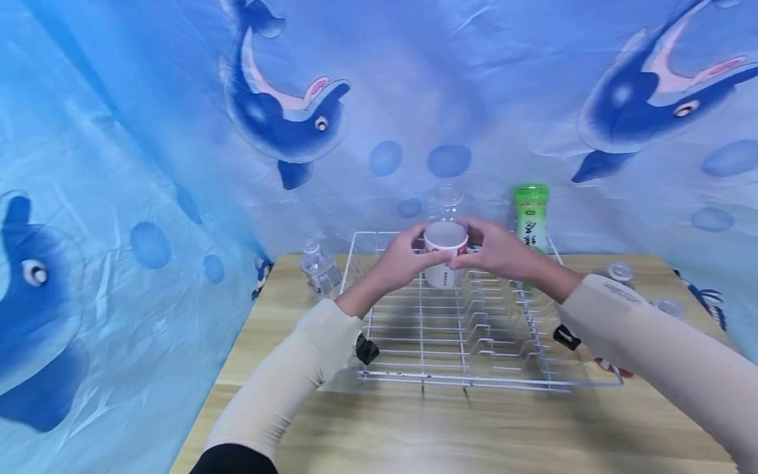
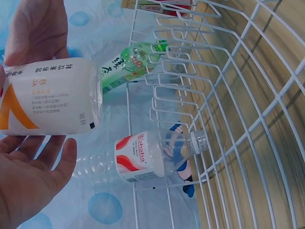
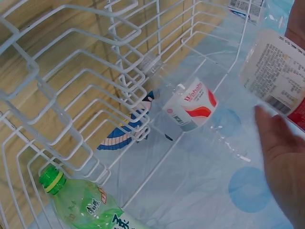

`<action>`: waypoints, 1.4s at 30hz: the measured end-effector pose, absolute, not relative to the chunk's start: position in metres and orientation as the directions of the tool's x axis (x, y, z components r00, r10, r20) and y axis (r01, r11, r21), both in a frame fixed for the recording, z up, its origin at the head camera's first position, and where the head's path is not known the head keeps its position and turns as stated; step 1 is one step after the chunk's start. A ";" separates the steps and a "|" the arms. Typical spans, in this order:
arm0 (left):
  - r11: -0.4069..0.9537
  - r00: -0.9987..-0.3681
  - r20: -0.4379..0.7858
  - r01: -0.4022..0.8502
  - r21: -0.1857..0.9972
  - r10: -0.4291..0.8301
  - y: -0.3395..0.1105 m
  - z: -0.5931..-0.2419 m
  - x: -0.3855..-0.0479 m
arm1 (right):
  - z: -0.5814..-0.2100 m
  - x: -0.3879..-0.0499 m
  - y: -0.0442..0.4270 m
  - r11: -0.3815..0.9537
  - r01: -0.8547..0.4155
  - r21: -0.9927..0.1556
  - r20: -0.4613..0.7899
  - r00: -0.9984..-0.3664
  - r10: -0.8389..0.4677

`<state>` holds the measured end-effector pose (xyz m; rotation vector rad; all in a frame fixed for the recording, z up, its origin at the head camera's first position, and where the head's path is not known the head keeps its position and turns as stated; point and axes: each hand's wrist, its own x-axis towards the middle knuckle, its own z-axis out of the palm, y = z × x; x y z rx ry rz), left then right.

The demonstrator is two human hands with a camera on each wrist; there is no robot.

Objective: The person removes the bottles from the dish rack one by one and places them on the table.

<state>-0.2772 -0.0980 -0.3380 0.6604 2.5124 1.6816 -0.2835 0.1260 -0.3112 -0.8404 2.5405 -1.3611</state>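
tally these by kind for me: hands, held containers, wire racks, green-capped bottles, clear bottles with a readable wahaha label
Hands: 2 (left hand, right hand)
Held containers: 1 (white labelled container)
Wire racks: 1 (white wire rack)
Green-capped bottles: 1 (green bottle)
Clear bottles, readable Wahaha label: 1 (Wahaha bottle)
Total: 6

1. I see a white container [image 2: 52, 102], printed orange and black.
2. My feed shows a white rack [image 1: 485, 382] and tan, wood-grained table [image 1: 403, 434].
3. Bright green-capped bottle [image 1: 530, 217]; clear bottle [image 2: 174, 148], red-and-white label [image 2: 131, 160].
4. I get blue dolphins [image 1: 257, 118] patterning the backdrop [image 1: 403, 79], cream sleeves [image 1: 290, 375].
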 end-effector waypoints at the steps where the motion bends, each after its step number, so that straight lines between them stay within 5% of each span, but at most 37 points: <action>1: 0.319 -0.904 0.189 0.322 0.892 0.383 -0.094 -0.338 -0.277 | -0.310 -0.278 0.132 0.475 -0.389 -0.789 0.107 -0.849 -0.517; 8: 0.328 -0.887 0.188 0.343 0.880 0.422 -0.084 -0.323 -0.263 | -0.317 -0.202 0.206 0.794 -0.379 -0.476 0.031 -0.909 -0.415; 15: 0.363 -0.936 0.244 0.326 0.873 0.253 -0.147 -0.298 -0.240 | -0.359 -0.127 0.261 0.935 -0.260 -0.241 0.048 -0.965 -0.256; 25: 0.389 -0.933 0.351 0.352 0.851 0.077 -0.231 -0.321 -0.215 | -0.419 -0.080 0.287 0.900 -0.315 -0.302 0.323 -0.922 -0.214; 42: 0.408 -0.976 0.219 0.196 0.892 -0.011 -0.265 -0.363 -0.206 | -0.446 -0.062 0.301 0.803 -0.133 -0.581 0.181 -0.983 -0.032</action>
